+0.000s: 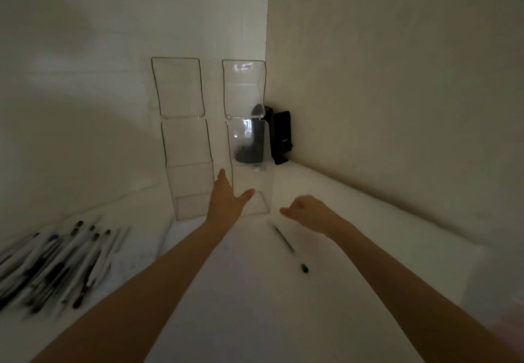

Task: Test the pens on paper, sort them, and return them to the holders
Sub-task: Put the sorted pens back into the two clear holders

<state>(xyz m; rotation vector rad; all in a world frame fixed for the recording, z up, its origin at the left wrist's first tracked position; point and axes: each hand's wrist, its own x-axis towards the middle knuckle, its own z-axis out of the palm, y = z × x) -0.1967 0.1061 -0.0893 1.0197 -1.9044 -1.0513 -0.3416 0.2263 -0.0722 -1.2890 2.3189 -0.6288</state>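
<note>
Two clear plastic holders stand against the back wall, a left one [185, 164] and a right one [249, 161]; I see no pens in either. My left hand [226, 198] reaches out flat with straight fingers and spread thumb, between the two holders' lower fronts. My right hand [306, 211] hovers just right of the right holder, fingers curled, holding nothing. A single pen with a dark cap [290, 248] lies on the white desk below my right hand. Several white and dark pens [59, 263] lie in a pile at the left, over a sheet of paper [136, 255].
A black device [280, 137] stands in the wall corner behind the right holder, with a dark object [251, 147] seen through the holder. Walls close the desk at the back and the right.
</note>
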